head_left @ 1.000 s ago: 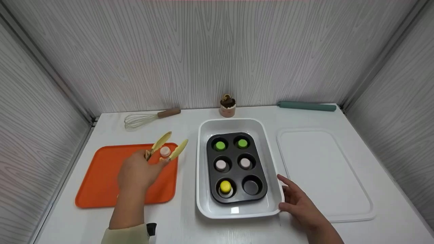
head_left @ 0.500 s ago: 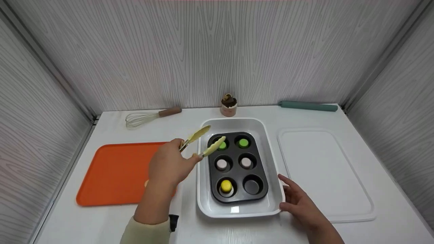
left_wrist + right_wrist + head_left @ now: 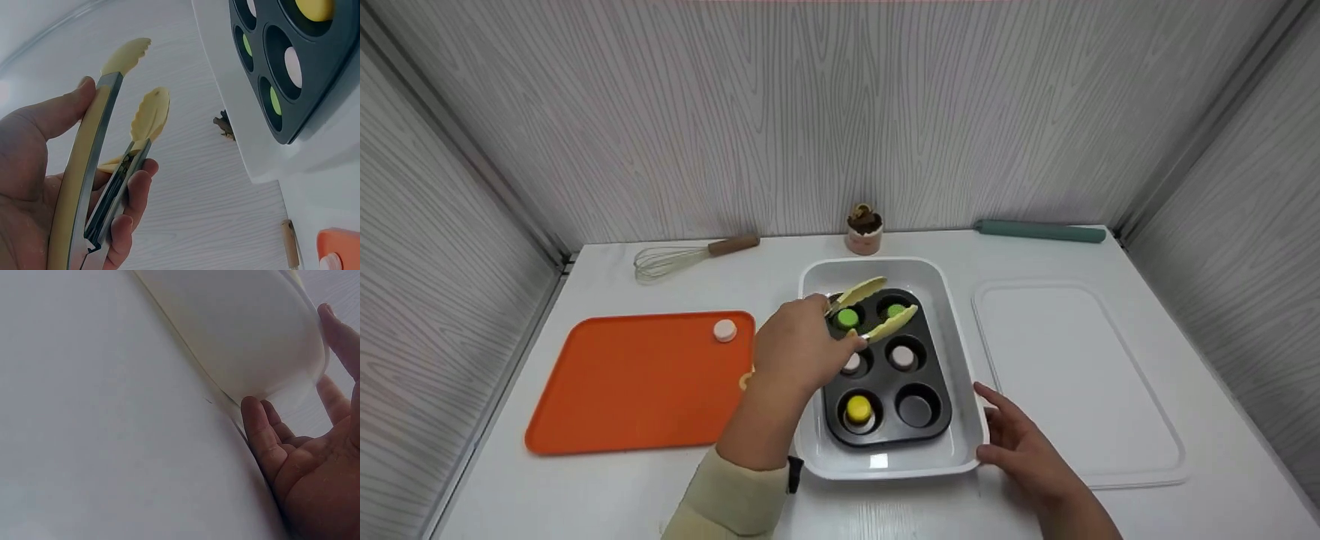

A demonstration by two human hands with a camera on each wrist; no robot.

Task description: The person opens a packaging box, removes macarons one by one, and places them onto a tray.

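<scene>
Gripping the tongs (image 3: 872, 309) near their hinge, the left hand (image 3: 799, 352) has thumb and fingers curled round both arms, yet the yellow tips stand apart with nothing between them, as the left wrist view (image 3: 138, 93) shows plainly. Those tips hover over the far row of the muffin pan (image 3: 885, 371), straddling the far-left cup with its green piece (image 3: 847, 319); whether a tip touches that piece I cannot tell from the head view.

Inside the pan, a second green piece (image 3: 895, 310) sits in the far-right cup, two pale pieces (image 3: 903, 358) fill the middle row, a yellow piece (image 3: 858, 409) sits in the near-left cup, and the near-right cup (image 3: 916, 409) holds nothing. Around the pan stands a white dish (image 3: 885, 469), which carries it.

At the dish's near-right corner the right hand (image 3: 1024, 450) rests with fingers loosely spread against the rim, grasping nothing, seemingly to steady the dish.

Left of the pan lies an orange tray (image 3: 630, 390) with one pale piece (image 3: 725, 330) at its far-right corner. Right of the pan lies a white lid (image 3: 1072, 375). Beyond the pan are a whisk (image 3: 690, 255), a small cupcake (image 3: 863, 229) and a teal handle (image 3: 1039, 231).
</scene>
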